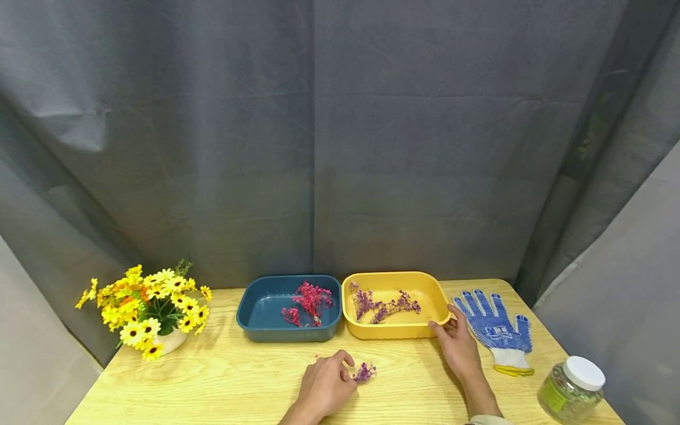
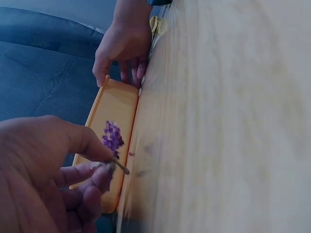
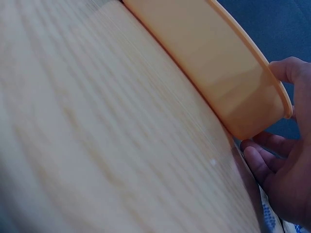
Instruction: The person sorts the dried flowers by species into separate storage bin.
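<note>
A small sprig of purple dried flowers (image 1: 364,372) is pinched by its stem between the thumb and fingers of my left hand (image 1: 328,383), in front of the bins. The left wrist view shows the purple blossom (image 2: 112,136) and the stem end sticking out past the fingertips. My right hand (image 1: 460,342) holds the front right corner of the yellow bin (image 1: 390,332), thumb at the rim and fingers along the outer side. Inside that bin lie purple sprigs (image 1: 401,303). To its left, the dark blue bin (image 1: 289,334) holds pink dried flowers (image 1: 312,300).
A pot of yellow artificial flowers (image 1: 159,307) stands at the table's left. Right of the yellow bin lies a blue-and-white work glove (image 1: 496,330). A clear jar with a white lid (image 1: 571,389) stands near the right edge. Grey curtain (image 1: 313,147) hangs behind the table.
</note>
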Demonstrator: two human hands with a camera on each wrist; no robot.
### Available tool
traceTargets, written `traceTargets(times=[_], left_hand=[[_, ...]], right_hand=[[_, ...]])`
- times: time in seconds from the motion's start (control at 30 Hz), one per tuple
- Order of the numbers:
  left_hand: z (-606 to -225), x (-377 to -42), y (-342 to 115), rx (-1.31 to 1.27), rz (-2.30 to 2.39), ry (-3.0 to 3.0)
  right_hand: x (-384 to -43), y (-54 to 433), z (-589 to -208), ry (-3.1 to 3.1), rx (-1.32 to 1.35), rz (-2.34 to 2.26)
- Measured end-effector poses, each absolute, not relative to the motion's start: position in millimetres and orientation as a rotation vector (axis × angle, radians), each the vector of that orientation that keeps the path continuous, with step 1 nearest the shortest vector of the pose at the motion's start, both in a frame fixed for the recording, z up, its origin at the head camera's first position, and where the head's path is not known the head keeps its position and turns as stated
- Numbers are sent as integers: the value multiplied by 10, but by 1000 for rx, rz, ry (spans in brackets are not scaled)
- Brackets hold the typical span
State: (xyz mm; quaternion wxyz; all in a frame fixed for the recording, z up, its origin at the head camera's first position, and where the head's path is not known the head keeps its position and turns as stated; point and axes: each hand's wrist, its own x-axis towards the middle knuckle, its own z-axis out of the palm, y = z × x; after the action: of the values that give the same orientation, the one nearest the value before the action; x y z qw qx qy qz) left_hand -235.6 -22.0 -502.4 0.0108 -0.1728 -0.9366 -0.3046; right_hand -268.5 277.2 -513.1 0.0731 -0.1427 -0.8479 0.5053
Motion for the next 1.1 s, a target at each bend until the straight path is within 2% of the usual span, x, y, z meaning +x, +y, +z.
traceTargets(times=[0.5, 0.83, 1.1], left_hand=[[-4855, -2570, -47, -514, -1000, -2590], [-4700, -2824, 129, -615, -841, -2417], [-4673, -3077, 238, -592, -746, -2428]], right_hand=[[-2693, 2808, -5136, -2513, -435, 1555], [-2708, 2785, -5172, -2516, -439, 1531], [-2714, 2783, -5181, -2516, -445, 1539]])
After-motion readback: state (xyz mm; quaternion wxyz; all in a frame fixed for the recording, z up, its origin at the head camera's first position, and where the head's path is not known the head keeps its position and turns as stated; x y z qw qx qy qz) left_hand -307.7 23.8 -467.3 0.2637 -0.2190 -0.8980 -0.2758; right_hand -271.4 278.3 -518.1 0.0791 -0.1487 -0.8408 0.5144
